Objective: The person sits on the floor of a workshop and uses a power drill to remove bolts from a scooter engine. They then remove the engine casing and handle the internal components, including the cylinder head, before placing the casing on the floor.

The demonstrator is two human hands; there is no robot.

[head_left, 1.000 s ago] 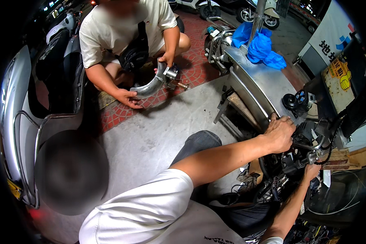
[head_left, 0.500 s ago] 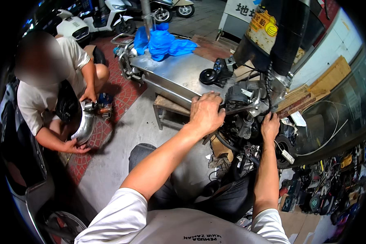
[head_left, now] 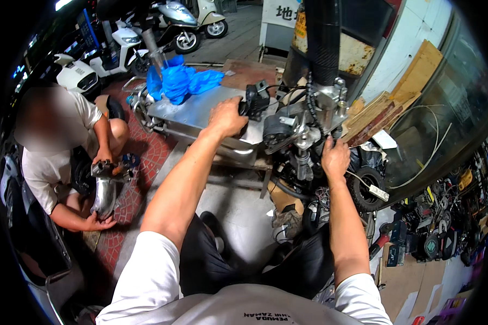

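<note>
My left hand (head_left: 226, 118) is curled over a black round part (head_left: 243, 107) beside a small black assembly (head_left: 258, 97) on the silver metal deck (head_left: 176, 116). My right hand (head_left: 336, 158) has its fingers closed at the lower part of the upright steel steering assembly (head_left: 339, 103), right of a dark housing (head_left: 277, 126); what it grips is unclear. A black tube (head_left: 324, 51) rises above the assembly, with a cable and chain-like line beside it. A silver shaft with fittings (head_left: 305, 162) hangs down between my hands.
A person (head_left: 54, 162) squats at left holding a curved silver part (head_left: 104, 196). Blue bags (head_left: 179, 81) lie on the deck, on a wooden stand. Scooters (head_left: 181, 24) stand behind. Wooden boards (head_left: 396, 103), a small tyre (head_left: 363, 189) and piled tools (head_left: 439, 233) are at right.
The view has swung right and up. My left hand has moved from the deck's near edge up onto the black round part. The other person has tilted the curved silver part more upright.
</note>
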